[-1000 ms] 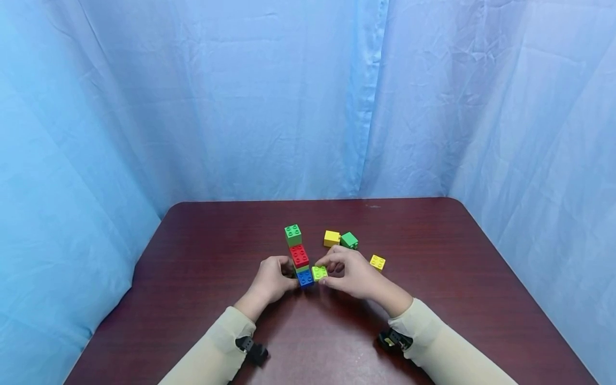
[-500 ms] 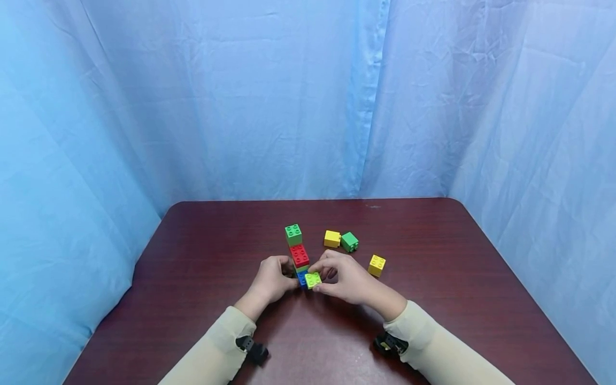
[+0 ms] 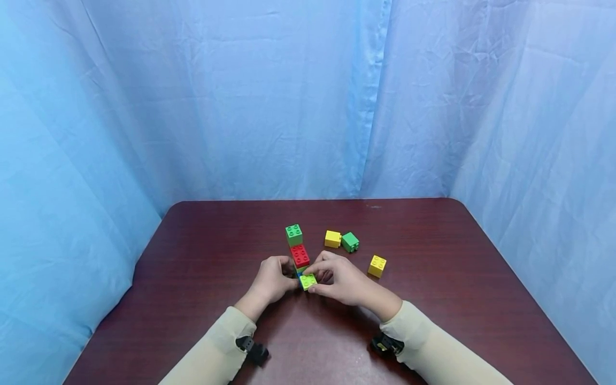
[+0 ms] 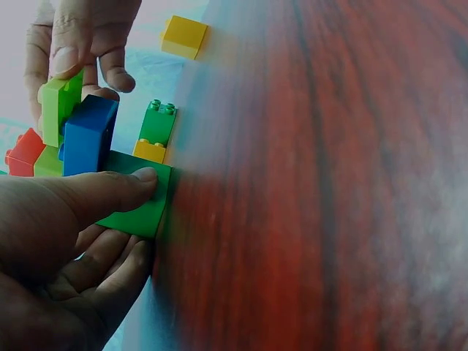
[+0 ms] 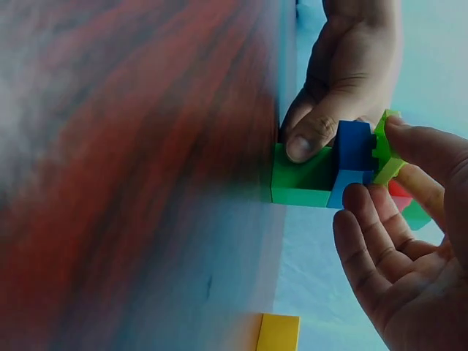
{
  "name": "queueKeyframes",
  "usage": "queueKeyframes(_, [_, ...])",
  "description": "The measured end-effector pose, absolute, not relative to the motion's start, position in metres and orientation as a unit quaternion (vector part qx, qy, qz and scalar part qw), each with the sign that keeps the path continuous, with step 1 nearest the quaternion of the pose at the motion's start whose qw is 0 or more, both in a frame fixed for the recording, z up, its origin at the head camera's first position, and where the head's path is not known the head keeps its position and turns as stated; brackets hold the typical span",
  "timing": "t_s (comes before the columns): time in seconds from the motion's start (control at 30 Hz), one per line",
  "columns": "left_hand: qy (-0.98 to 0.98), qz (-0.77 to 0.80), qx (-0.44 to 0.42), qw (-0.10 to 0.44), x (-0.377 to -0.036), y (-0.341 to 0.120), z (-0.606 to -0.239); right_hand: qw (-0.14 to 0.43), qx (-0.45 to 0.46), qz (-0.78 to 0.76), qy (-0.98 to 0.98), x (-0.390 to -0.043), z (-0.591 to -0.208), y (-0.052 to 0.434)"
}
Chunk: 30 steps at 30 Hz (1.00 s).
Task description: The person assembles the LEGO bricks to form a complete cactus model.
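A stack of toy building bricks stands on the table before me. My left hand (image 3: 270,279) grips its bottom green brick (image 4: 135,208) between thumb and fingers. On that sits a blue brick (image 5: 355,146). My right hand (image 3: 344,279) pinches a thin lime-green brick (image 3: 308,281) right over the blue one, slightly tilted in the right wrist view; whether its studs are engaged I cannot tell. Farther back in the stack, a red brick (image 3: 300,256) and a green top brick (image 3: 294,235) step upward. Another lime piece (image 4: 48,162) shows partly below the red one.
A yellow brick (image 3: 332,239) and a green brick (image 3: 350,242) lie on their sides, close together, behind my right hand. Another yellow brick (image 3: 377,266) stands farther right. Blue curtains (image 3: 269,107) surround the dark red table (image 3: 433,278).
My right hand has moved left and slightly toward me, bringing the lime-green brick from beside the blue brick to over it. My left hand stays on the stack.
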<state>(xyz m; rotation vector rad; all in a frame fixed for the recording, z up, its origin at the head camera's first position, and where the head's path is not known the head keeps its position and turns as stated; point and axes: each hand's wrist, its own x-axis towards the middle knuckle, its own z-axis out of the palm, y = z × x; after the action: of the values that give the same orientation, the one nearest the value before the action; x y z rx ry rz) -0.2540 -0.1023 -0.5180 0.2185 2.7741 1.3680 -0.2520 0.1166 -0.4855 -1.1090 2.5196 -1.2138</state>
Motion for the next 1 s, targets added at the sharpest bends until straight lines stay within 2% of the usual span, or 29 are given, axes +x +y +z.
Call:
queueKeyframes(0.33, [0.895,0.440,0.075,0.018,-0.2542,-0.1027,-0.5178,0.085,-0.348,-0.417,0.835,-0.2505,-0.4903,0.1161])
queueKeyframes(0.8, [0.893,0.443,0.078,0.018,-0.2539,-0.1024,-0.5162,0.038,-0.366,-0.394,0.842,-0.2478,-0.4850,0.1090])
queueKeyframes(1.0, [0.894,0.441,0.081,0.014,-0.2538,-0.1026,-0.5165,0.036,-0.365,-0.388,0.845,-0.2484,-0.4868,0.1077])
